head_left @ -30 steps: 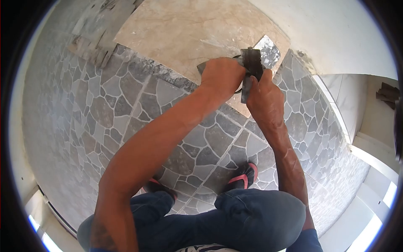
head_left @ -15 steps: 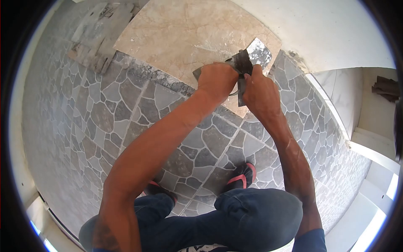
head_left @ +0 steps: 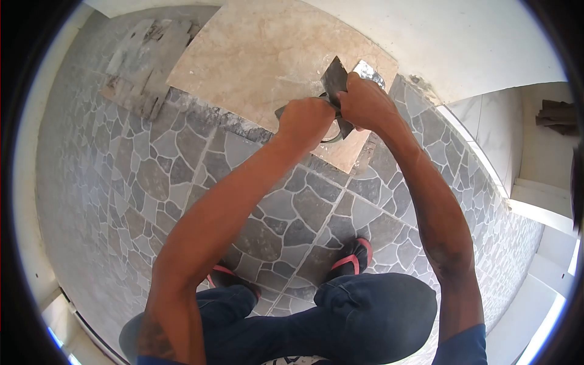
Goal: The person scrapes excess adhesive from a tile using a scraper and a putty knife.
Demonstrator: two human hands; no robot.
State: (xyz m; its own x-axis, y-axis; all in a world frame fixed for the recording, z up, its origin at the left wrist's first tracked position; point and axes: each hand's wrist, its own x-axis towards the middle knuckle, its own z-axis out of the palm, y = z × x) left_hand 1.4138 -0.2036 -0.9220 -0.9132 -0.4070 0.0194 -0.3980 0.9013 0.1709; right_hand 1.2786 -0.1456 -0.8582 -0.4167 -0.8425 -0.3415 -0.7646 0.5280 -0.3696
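My left hand (head_left: 306, 123) is closed, knuckles up, around something mostly hidden; a dark pointed corner sticks out on its left side. My right hand (head_left: 368, 103) grips a dark flat scraper blade (head_left: 334, 78), which stands slanted between the two hands with one end reaching down past the left fingers. Both hands meet over the beige marbled tile (head_left: 255, 48). Just beyond the right knuckles shows a shiny metal plate (head_left: 368, 71) smeared with white. Below the left fingers, a thin round rim (head_left: 332, 139) peeks out over the tile's near corner.
A worn, stained board (head_left: 143, 67) lies at the upper left. Grey stone-pattern flooring (head_left: 292, 207) surrounds the tile, with white crumbly residue (head_left: 243, 126) along its near edge. A white wall (head_left: 462, 42) rises at the upper right, beside a ledge (head_left: 477, 146). My sandalled feet (head_left: 353, 255) are below.
The right hand has shifted up and left, turning the dark blade so its upper end points away. The left hand has dropped slightly. The shiny plate is now more covered by the right hand.
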